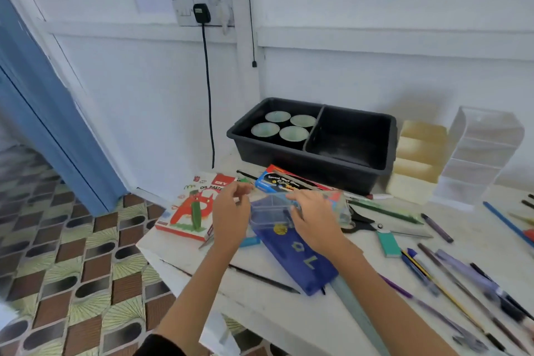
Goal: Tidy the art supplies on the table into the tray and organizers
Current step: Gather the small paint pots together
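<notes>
The tidying looked barely begun. The left hand point(231, 211) and the right hand point(315, 220) were both at the blue case point(300, 264), which lay on the tabletop point(289, 318) near its front edge, well short of the black tray point(291, 157). The right fingers point(299, 198) were curled over the far edge of the case's clear lid point(268, 211), with the thumb below it, clamped on it. The left fingers point(241, 189) were bent close together just beside the lid's left corner, but blur hid whether they pinched it. In the tray only four pale cups point(281, 126) showed, in its left compartment, and no supplies could be made out in the yellow organizer point(419, 153) or the clear organizer point(479, 153) beside it. Nearly everything seemed left to do: the oil pastel box point(187, 211), the marker box point(289, 182), the scissors point(370, 225), a teal eraser point(388, 243), a black pencil point(265, 278) and a scatter of pens and pencils point(462, 283) at the right all lay loose on the tabletop.
</notes>
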Motion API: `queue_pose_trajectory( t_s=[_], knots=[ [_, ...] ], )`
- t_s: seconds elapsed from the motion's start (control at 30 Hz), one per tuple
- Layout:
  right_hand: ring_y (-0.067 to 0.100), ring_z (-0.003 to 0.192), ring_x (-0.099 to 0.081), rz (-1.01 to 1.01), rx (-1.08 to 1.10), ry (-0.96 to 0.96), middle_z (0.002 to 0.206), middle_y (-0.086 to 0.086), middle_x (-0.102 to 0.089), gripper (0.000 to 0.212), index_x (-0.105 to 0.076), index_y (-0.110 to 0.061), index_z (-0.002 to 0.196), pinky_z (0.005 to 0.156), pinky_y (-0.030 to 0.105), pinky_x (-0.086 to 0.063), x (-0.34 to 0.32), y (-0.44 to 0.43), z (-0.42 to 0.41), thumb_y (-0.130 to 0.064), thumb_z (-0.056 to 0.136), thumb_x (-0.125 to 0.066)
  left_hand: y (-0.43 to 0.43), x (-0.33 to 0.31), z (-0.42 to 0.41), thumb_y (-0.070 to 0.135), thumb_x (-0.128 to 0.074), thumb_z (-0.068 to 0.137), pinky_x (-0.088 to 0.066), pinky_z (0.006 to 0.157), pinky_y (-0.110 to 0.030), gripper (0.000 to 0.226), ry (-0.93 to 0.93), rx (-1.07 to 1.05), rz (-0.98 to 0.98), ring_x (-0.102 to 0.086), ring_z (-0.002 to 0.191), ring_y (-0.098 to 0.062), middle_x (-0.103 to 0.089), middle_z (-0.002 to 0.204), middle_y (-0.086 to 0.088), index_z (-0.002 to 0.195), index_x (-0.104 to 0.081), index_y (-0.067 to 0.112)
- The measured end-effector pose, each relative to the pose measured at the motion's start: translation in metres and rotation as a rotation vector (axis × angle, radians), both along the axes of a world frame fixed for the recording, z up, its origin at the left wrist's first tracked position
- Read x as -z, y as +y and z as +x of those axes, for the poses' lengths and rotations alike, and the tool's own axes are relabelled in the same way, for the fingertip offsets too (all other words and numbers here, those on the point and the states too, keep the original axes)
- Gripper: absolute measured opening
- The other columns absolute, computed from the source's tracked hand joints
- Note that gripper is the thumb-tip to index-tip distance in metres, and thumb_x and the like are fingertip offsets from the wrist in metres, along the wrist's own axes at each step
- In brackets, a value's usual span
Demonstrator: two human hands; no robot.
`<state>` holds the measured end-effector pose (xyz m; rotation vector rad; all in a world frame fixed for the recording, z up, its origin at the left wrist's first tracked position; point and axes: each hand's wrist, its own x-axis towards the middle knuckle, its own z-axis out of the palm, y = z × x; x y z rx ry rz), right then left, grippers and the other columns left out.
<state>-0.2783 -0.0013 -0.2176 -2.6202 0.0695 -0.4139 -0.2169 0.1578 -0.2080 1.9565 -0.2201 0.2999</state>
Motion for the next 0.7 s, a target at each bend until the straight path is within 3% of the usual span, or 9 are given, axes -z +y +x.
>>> queue_pose_trajectory(
  t_s=[0.2,0.3,0.47,0.7],
  knots=[
    [0.021,0.126,-0.039,-0.149,0.116,0.087,0.136,0.003,-0.048,0.040,-0.049,-0.015,0.131,0.105,0.033,-0.027,0.007,-0.009,0.053,-0.036,0.097,-0.040,0.009,0.024,0.063,-0.005,-0.055,0.082,-0.048,0.087,-0.034,0.027,-0.013,0.083,0.199,-0.058,0.096,-0.019,-0.066,0.100,-0.003,0.101,-0.065,0.011],
    [0.022,0.124,-0.042,-0.181,0.190,0.192,0.134,0.005,-0.049,0.047,-0.046,-0.016,0.132,0.103,0.036,-0.030,0.007,-0.017,0.073,-0.045,0.096,-0.039,0.009,0.033,0.082,0.003,-0.063,0.084,-0.045,0.091,-0.032,0.027,-0.036,0.125,0.326,-0.056,0.103,-0.020,-0.065,0.108,-0.004,0.110,-0.063,0.011],
    [0.024,0.123,-0.042,-0.089,0.208,0.347,0.133,0.005,-0.049,0.071,-0.038,-0.020,0.138,0.103,0.042,-0.031,0.007,-0.018,0.095,-0.064,0.084,-0.046,0.006,0.045,0.102,0.016,-0.070,0.082,-0.041,0.093,-0.034,0.038,-0.039,0.154,0.443,-0.055,0.108,-0.023,-0.063,0.116,-0.007,0.118,-0.060,0.011],
    [0.026,0.125,-0.041,0.002,0.210,0.446,0.135,0.005,-0.046,0.089,-0.035,-0.022,0.140,0.104,0.045,-0.030,0.001,-0.022,0.109,-0.067,0.069,-0.065,0.005,0.055,0.109,0.021,-0.071,0.081,-0.039,0.088,-0.036,0.034,-0.065,0.122,0.470,-0.054,0.102,-0.024,-0.066,0.109,-0.005,0.113,-0.063,0.013]
  ],
)
